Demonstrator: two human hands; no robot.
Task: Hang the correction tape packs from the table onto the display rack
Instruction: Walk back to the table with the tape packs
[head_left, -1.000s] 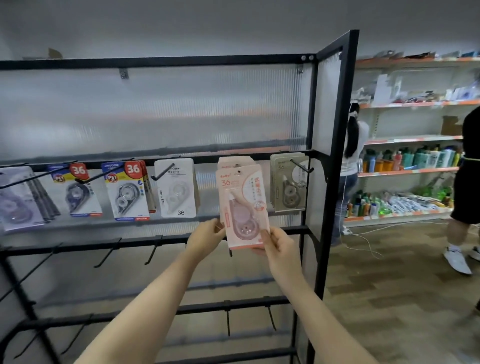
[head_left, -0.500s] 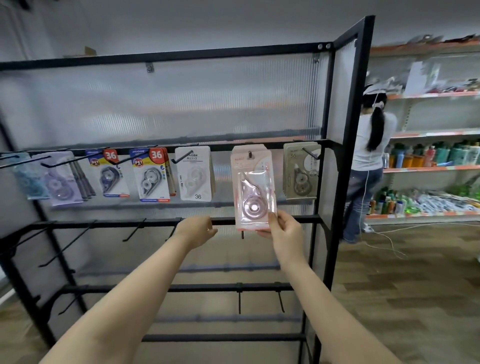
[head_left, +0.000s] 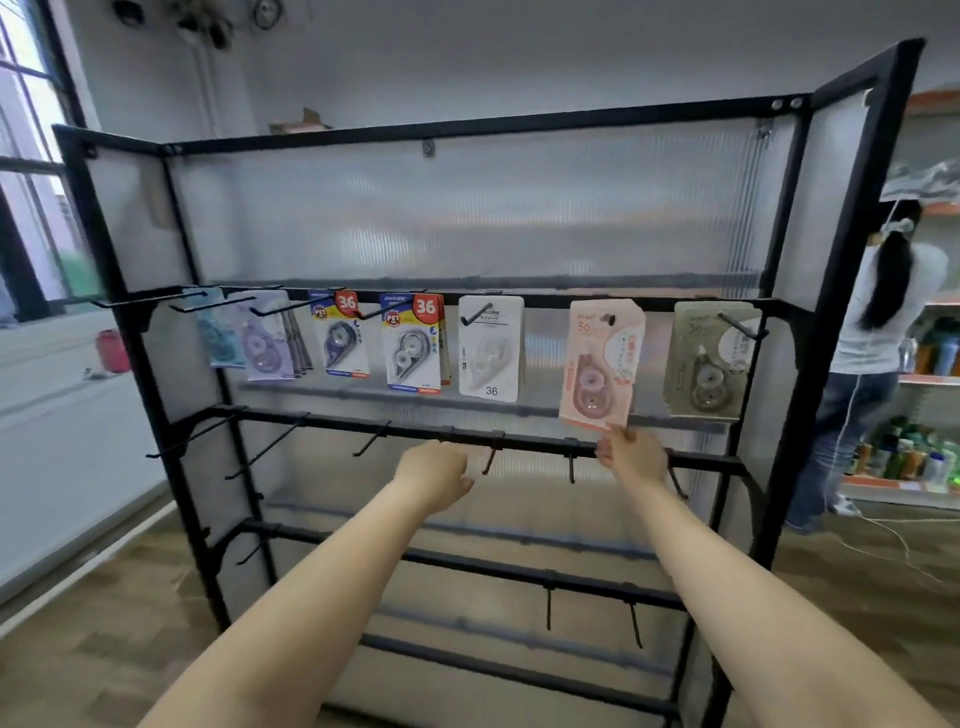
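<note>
Right hand (head_left: 631, 457) fingers touch pink correction tape pack's (head_left: 600, 364) lower corner, grip unclear | left hand (head_left: 434, 475) loosely curled, holding nothing | pack hangs on its display rack (head_left: 841, 291) hook directly above fingertips, tilted | advice: steady it square, confirm seating, then let go.

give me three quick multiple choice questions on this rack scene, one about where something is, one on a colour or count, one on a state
1. Where does the pink correction tape pack hang?
A. between the white pack marked 36 and the olive-grey pack
B. at the far left
C. on the lowest bar

2. How many packs show a red "36" badge?
A. one
B. two
C. four

3. What is the left hand doing?
A. gripping a pack
B. holding nothing
C. pulling a hook

Answers: 1 A, it hangs on the top bar of the black metal display rack between those two. 2 B, two blue-and-yellow packs. 3 B, its loosely curled fingers are empty; the right hand touches the pink pack's bottom edge.
</note>
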